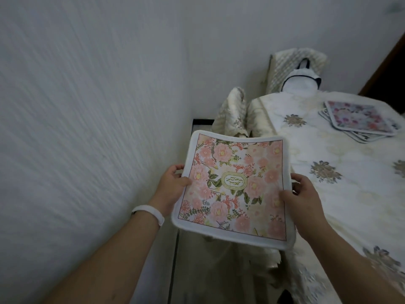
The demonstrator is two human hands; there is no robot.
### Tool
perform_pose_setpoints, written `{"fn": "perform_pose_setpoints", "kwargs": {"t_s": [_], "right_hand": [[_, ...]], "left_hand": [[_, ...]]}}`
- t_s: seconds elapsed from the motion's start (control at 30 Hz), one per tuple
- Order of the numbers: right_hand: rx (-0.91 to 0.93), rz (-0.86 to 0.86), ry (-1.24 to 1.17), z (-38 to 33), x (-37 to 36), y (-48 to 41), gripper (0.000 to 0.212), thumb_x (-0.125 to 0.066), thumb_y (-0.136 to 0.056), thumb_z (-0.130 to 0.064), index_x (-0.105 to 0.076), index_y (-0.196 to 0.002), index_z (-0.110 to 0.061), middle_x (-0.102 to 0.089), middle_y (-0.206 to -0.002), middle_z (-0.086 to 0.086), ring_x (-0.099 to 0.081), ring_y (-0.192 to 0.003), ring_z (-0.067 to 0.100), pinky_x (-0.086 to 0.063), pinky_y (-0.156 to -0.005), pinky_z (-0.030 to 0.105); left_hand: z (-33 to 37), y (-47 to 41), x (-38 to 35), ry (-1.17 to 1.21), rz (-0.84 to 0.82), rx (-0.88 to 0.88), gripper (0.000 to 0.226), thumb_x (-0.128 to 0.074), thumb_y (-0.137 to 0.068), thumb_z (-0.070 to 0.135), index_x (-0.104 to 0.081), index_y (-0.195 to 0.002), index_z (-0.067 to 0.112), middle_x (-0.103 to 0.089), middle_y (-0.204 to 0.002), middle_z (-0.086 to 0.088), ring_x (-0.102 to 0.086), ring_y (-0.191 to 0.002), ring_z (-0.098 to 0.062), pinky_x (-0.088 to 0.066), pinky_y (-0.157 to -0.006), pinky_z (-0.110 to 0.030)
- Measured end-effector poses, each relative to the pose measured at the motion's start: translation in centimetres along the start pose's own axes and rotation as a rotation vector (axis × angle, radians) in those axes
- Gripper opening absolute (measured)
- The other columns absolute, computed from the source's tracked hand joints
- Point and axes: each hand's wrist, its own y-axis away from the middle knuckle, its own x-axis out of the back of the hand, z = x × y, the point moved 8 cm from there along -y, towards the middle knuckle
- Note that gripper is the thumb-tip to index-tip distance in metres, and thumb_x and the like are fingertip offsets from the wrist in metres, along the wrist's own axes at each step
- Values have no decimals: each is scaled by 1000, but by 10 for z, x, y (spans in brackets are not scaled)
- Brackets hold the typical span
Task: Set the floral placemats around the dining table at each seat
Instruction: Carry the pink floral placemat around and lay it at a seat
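Note:
I hold a square pink floral placemat [234,189] with a white border and a green oval label, flat in the air beside the table's left edge. My left hand [173,185] grips its left edge and my right hand [304,196] grips its right edge. A stack of several more floral placemats [357,117] lies on the far right part of the dining table [317,145], which is covered by a cream cloth with embroidered flowers.
A white wall [87,106] runs close along the left. Chairs with quilted cream covers [236,110] stand between wall and table, one at the far end with a white bag [301,83] on it. The floor gap by the wall is narrow.

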Motion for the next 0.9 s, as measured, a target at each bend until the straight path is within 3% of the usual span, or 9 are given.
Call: {"fn": "perform_pose_setpoints", "kwargs": {"t_s": [0.17,0.33,0.57,0.9], "right_hand": [[5,142,23,-14,17,-8,39,-55,-91,-8,-48,-127,-20,-62,-98,-5,-64,-82,14,-51,-58,31],[-55,217,24,-6,33,-24,39,-54,-90,-9,-49,-125,-26,-64,-101,-4,-66,-82,17,-53,-58,33],[-83,256,46,6,33,-66,36,-53,-93,-12,-48,-124,-28,-61,-102,-5,-65,-82,14,-51,-57,29],[-138,328,-84,8,46,-154,33,-56,-90,-11,-54,-117,-29,-65,-99,-3,-68,-76,18,-59,-66,38]], "left_hand": [[29,-44,-31,19,-152,25,34,-57,-87,-5,-52,-116,11,-68,-106,-20,-71,-82,-37,-59,-65,-45],[19,-78,-63,26,-240,100,34,-57,-86,-7,-52,-115,11,-67,-105,-24,-69,-85,-46,-57,-72,-59],[31,-132,-97,-57,-278,104,35,-57,-87,-6,-50,-116,12,-67,-103,-21,-70,-80,-41,-58,-71,-54],[83,-217,-155,-182,-322,52,34,-57,-89,-4,-49,-119,11,-67,-106,-20,-71,-81,-40,-59,-66,-48]]}}
